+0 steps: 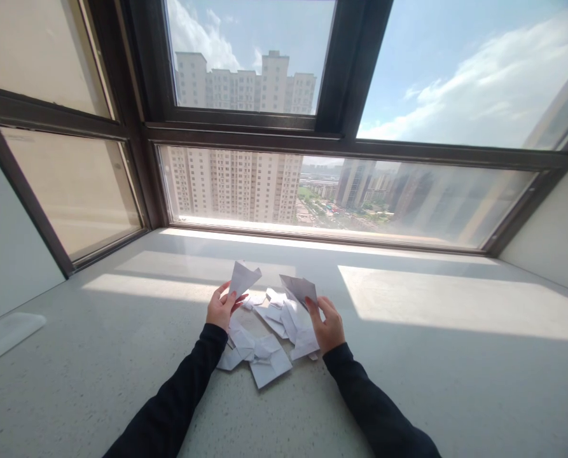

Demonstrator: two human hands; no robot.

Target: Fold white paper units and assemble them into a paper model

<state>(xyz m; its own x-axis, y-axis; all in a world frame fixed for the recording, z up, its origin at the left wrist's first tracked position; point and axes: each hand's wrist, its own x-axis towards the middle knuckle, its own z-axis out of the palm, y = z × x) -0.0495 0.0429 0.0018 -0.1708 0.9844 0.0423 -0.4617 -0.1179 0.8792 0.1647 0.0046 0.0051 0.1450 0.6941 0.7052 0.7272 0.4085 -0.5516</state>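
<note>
Pinched in each hand is a paper scrap — left hand (221,308), right hand (329,326) — pile (269,343) between, below them.

Folded paper pieces (264,337) in both hands (274,318)

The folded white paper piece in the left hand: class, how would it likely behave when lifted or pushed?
The folded paper piece probably weighs very little: the left hand pinches it by fingertips alone. Its creases likely keep it fairly stiff. Pushed on the smooth sill, it would probably slide, not roll.
</note>
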